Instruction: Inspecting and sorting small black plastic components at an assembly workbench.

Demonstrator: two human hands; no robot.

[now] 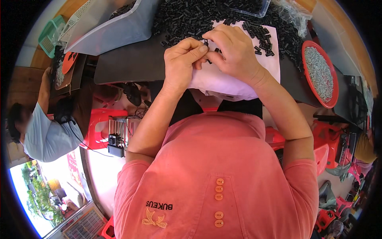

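Observation:
In front of me, over a white cloth, my two hands meet at a small black plastic part. My left hand is closed, pinching the part between thumb and forefinger. My right hand curls in from the other side, with its forefinger and thumb closed at the same part. The fingers hide most of it, and I cannot make out whether a smaller piece is between them. Several loose black plastic parts lie on the cloth to the right of my hands.
A big heap of black parts covers the dark table beyond my hands. At left stands a translucent plastic bin; at right, a red round tray holds small silvery pieces. Another person sits at far left.

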